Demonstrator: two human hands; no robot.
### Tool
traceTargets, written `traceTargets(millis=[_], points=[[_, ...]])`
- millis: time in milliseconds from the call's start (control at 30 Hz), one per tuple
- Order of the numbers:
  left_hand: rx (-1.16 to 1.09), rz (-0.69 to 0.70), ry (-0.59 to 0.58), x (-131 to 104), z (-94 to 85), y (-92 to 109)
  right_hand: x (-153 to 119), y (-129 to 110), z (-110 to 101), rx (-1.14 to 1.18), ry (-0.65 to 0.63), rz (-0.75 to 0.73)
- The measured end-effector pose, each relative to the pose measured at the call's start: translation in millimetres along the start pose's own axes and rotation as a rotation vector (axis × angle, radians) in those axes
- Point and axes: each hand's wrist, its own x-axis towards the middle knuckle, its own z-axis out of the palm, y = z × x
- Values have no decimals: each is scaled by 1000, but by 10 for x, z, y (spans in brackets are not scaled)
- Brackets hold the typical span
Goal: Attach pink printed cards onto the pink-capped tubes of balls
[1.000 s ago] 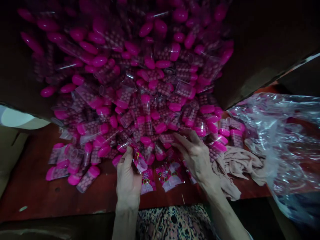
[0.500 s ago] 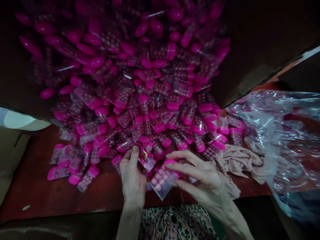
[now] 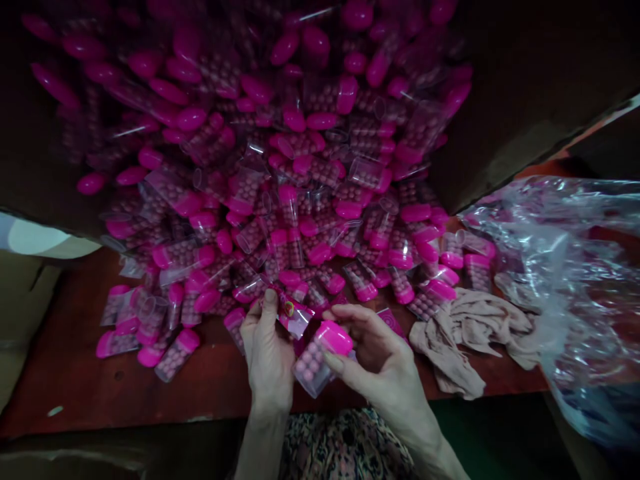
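Observation:
Between thumb and fingers, my left hand (image 3: 269,357) pinches a shiny pink printed wrapper (image 3: 296,316) with a clear end. My right hand (image 3: 383,357) is closed on a small clear container (image 3: 315,363) with a bright pink cap, tilted, its cap toward the fingers. Pale pink balls show through its wall. The two hands are close together above the front of the red table, and the container's lower end is near my left palm. Beyond them lies a large heap of similar pink-capped containers (image 3: 247,187).
A dark box-like enclosure (image 3: 520,87) surrounds the heap at the back. On the right lie a crumpled beige cloth (image 3: 460,333) and clear plastic film (image 3: 565,267). Several containers (image 3: 173,353) sit at the left front of the red table (image 3: 85,387). A flat pink packet (image 3: 391,323) lies beyond my right hand.
My right hand has turned, its thumb now showing on the near side of the container, whose cap is more exposed. The wrapper in my left hand has swung slightly to the right.

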Motion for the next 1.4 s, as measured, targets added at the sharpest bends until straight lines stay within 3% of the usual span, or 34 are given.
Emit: traceTargets(millis=[100, 333, 500, 633, 867, 967, 1033, 1200, 1400], points=[[-18, 31, 32, -28, 23, -8, -14, -73, -54, -68, -39, -27], [33, -66, -8, -99, 62, -5, 26, -52, -104, -162, -102, 18], [65, 43, -51, -90, 56, -32, 28, -36, -175, -279, -100, 23], [187, 63, -116, -86, 27, -51, 18, -19, -165, -160, -100, 178], [331, 50, -302, 26, -14, -93, 57, 14, -143, 65, -148, 280], [362, 52, -323, 19, -26, -96, 75, 46, -145, 143, -138, 334], [397, 20, -345, -10, -52, -79, 86, 78, -148, 173, -104, 354], [496, -307, -482, -75, -146, 19, 119, 127, -190, 198, -86, 386], [351, -277, -510, -104, -116, -5, 81, 123, -156, 141, 44, 287]])
